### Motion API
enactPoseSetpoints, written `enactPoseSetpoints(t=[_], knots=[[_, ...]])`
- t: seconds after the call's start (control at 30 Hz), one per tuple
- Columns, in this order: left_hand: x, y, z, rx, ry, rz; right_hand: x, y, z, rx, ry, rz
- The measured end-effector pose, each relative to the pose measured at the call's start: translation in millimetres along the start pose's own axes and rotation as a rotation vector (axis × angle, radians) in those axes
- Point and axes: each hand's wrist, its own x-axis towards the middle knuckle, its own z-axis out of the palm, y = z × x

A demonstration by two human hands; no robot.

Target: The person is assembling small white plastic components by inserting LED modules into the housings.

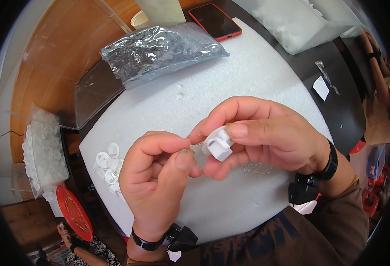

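My right hand (265, 133) grips a small white plastic part (219, 144) with a round flange and a boxy block on it, thumb on top and fingers behind. Close beside it, my left hand (159, 168) is closed in a pinch of thumb and forefinger. A thin, pin-like piece (197, 145) runs from that pinch to the edge of the white part; its held end is hidden. Left of my left hand lies a pile of similar white parts (110, 165). Partly behind my right hand, several thin shiny pins (258, 168) lie on the white foam sheet (265, 80).
A silvery plastic bag (159, 55) and a red-cased phone (215, 21) lie at the far side. Translucent tubs of white parts stand far right (292, 26) and left (46, 150). A red tray (74, 213) is lower left. Other people's arms show at both edges.
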Motion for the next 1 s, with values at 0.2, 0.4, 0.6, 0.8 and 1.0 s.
enactPoseSetpoints(t=[0.2, 0.4, 0.6, 0.8, 1.0], knots=[[-3, 3, -2, 0.064, -0.027, 0.096, -1, 0, -1, 0.037, -0.001, 0.038], [-5, -1, 0, 0.061, -0.115, 0.106, 0, 1, -4, -0.09, 0.033, 0.024], [-4, -6, 5, 0.036, -0.145, 0.092, 0, 2, -7, -0.057, 0.0, 0.042], [-3, -7, 6, 0.036, -0.128, 0.086, -1, 1, -2, -0.093, 0.023, -0.029], [-4, -4, 6, 0.042, -0.095, 0.09, -1, 1, -3, -0.151, 0.007, -0.095]])
